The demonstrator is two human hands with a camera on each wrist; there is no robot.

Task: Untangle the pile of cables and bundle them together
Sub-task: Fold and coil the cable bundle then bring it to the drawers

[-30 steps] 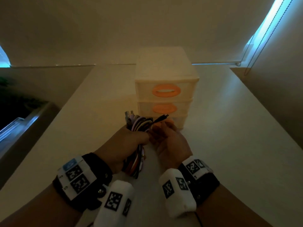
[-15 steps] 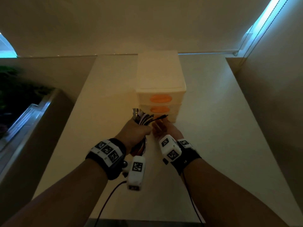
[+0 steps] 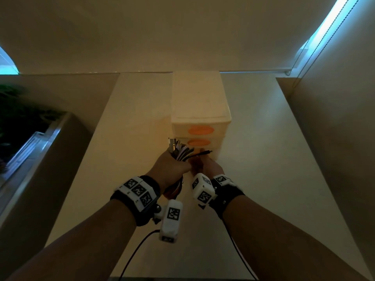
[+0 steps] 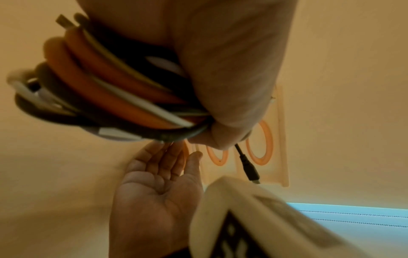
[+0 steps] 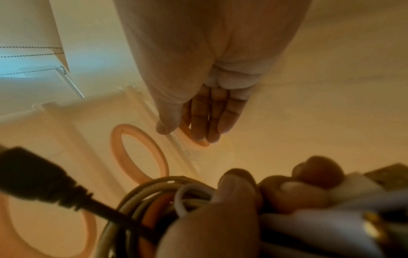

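A bundle of orange, white, grey and black cables (image 3: 181,153) (image 4: 106,94) is looped together, and my left hand (image 3: 172,165) (image 4: 232,83) grips it in a fist just above the table. A black plug (image 3: 207,152) (image 4: 249,167) (image 5: 33,176) sticks out of the bundle to the right. My right hand (image 3: 210,167) (image 4: 161,174) (image 5: 207,113) is beside the bundle, empty, fingers straight. Its fingertips (image 5: 212,137) are at the orange handle of the lowest drawer (image 5: 198,141); whether they touch it is unclear.
A cream three-drawer unit (image 3: 199,102) with orange handles (image 3: 200,130) stands right behind the hands on the pale table (image 3: 132,118). A ledge (image 3: 40,159) runs along the left and a wall (image 3: 334,138) along the right. Wrist-camera wires hang off the near edge.
My right hand has let go of the black plug cable and reached forward to the lowest drawer. The left hand still grips the bundle. The head view has drawn back.
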